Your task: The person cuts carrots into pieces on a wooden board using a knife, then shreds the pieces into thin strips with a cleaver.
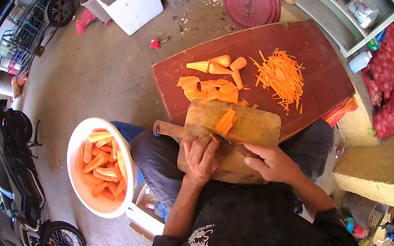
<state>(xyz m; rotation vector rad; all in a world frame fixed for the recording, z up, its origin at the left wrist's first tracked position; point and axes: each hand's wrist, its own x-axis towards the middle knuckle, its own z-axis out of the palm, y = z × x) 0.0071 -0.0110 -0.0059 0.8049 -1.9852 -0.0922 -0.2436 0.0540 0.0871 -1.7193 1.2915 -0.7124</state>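
Head view: slicing under way, I'd say. Left hand (pixel 200 158), fingers pressed together, steadies the carrot stack (pixel 225 120) on the cutting board (pixel 257 127), twelve o'clock of both hands. Right hand (pixel 274 163) wraps the knife (pixel 233 144). Next stroke calls for tucked fingertips.

A carrot (pixel 225 121) lies on the board (pixel 258 132), which overlaps the six o'clock edge of the table (pixel 323 81), with slices (pixel 208 90) at twelve, shreds (pixel 280 76) at one and the bowl (pixel 76 183) at nine.
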